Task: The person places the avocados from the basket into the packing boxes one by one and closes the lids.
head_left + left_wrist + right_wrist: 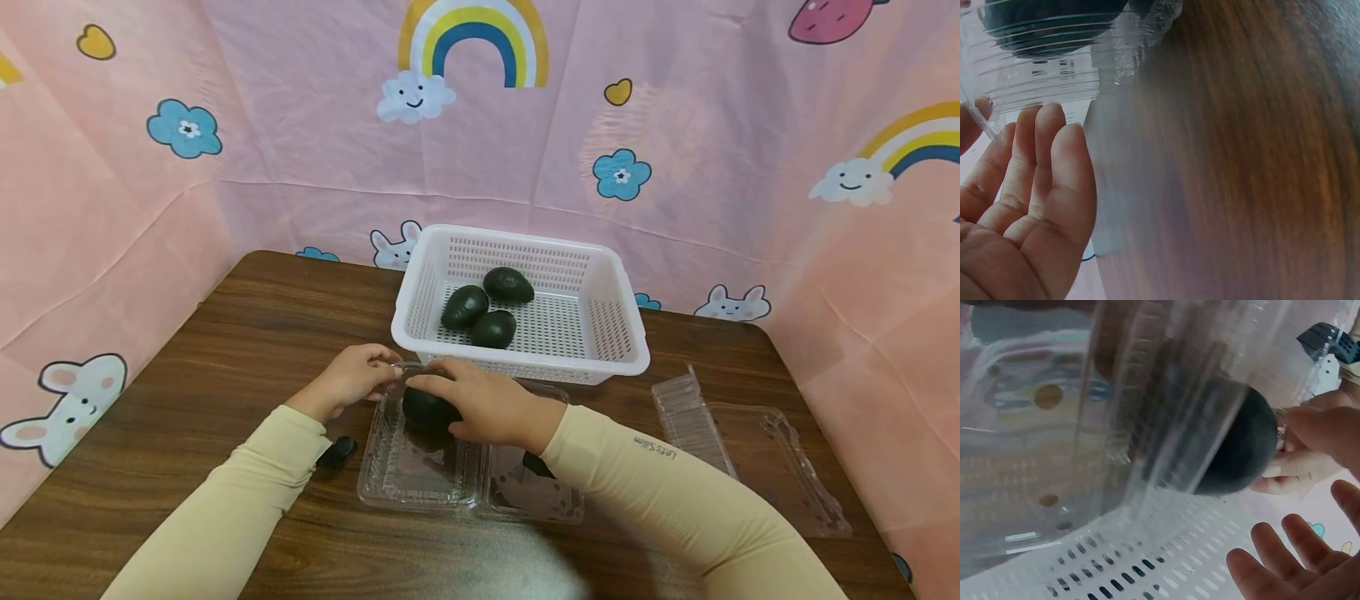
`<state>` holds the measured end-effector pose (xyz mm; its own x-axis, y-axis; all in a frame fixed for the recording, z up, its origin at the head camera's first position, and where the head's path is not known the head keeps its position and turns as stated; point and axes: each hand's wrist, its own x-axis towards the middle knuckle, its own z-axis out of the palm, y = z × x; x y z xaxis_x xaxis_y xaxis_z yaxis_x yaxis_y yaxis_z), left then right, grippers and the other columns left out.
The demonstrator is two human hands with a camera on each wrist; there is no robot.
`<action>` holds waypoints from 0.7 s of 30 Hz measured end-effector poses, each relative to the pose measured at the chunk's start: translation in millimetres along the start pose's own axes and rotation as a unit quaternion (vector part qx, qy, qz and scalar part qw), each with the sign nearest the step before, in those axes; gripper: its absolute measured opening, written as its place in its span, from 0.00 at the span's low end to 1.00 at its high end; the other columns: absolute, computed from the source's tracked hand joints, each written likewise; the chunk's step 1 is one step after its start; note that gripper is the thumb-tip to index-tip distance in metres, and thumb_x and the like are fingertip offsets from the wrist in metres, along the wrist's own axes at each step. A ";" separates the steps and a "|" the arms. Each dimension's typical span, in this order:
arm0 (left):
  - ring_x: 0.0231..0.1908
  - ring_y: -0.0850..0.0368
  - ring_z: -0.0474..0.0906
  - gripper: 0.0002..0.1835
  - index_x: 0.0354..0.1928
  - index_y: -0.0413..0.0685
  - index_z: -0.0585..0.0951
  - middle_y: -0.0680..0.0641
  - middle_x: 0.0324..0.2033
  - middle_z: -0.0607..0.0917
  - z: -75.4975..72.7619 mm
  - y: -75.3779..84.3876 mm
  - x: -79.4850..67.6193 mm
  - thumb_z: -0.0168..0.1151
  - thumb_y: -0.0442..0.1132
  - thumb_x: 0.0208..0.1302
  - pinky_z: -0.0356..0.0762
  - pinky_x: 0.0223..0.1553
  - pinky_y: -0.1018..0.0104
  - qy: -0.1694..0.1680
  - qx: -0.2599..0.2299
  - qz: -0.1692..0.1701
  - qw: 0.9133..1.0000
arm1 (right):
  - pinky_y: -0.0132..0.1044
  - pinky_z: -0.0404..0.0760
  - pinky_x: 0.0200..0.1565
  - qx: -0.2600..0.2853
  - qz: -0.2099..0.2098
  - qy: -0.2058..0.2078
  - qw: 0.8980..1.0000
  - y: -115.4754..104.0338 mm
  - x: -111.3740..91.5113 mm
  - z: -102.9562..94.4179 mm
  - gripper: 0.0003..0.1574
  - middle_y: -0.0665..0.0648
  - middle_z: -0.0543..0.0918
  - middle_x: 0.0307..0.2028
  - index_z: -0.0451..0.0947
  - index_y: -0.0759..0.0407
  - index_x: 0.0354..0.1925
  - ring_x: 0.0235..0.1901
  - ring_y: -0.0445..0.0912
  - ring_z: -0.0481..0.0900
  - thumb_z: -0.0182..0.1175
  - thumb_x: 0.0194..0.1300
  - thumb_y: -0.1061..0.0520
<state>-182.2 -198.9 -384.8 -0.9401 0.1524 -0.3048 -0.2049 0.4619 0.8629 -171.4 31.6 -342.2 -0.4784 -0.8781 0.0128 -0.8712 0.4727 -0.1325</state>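
The left hand (351, 382) pinches the far-left edge of the box (416, 502) while the right hand (495, 404), fingers loose, apparently settles the avocado (426, 410), next likely needing to draw clear.

Our left hand (351, 382) has room over the brown wood-grain bench (270, 333) leftward; ahead, the white rectangular slotted plastic basket (570, 365) bars us just behind the clear rectangular plastic container (420, 481).

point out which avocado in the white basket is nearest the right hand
The front avocado, by the white basket's near wall: it lies nearest the right hand. The left avocado and rear avocado both lie farther back.
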 end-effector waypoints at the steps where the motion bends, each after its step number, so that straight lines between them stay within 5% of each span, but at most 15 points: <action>1: 0.42 0.53 0.80 0.20 0.60 0.32 0.72 0.37 0.47 0.83 -0.2 0.1 -0.1 0.54 0.38 0.71 0.80 0.38 0.63 -0.001 0.000 0.000 1.000 | 0.40 0.80 0.45 0.000 -0.002 0.003 1.000 0.4 0.3 -1.3 0.46 0.58 0.68 0.62 0.64 0.49 0.69 0.57 0.50 0.72 0.72 0.55 0.58; 10: 0.43 0.53 0.80 0.20 0.60 0.31 0.71 0.36 0.48 0.82 -0.8 -1.1 1.3 0.53 0.37 0.72 0.80 0.38 0.63 -0.004 0.001 0.000 1.000 | 0.36 0.80 0.39 0.024 0.014 -0.003 1.000 -0.8 -0.4 -16.3 0.46 0.58 0.67 0.64 0.64 0.47 0.69 0.55 0.49 0.72 0.71 0.56 0.57; 21: 0.42 0.52 0.78 0.20 0.58 0.30 0.72 0.36 0.46 0.82 -0.3 -3.4 2.5 0.53 0.37 0.71 0.80 0.39 0.62 -0.001 0.004 0.012 1.000 | 0.43 0.78 0.51 0.052 0.040 0.007 0.998 2.4 -2.6 -30.5 0.45 0.56 0.66 0.65 0.62 0.47 0.70 0.64 0.50 0.66 0.70 0.58 0.55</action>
<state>-183.9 -200.4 -388.5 -0.9440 0.1654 -0.2855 -0.1808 0.4645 0.8669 -175.6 37.3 -312.4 -0.5471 -0.8370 0.0114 -0.8151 0.5296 -0.2349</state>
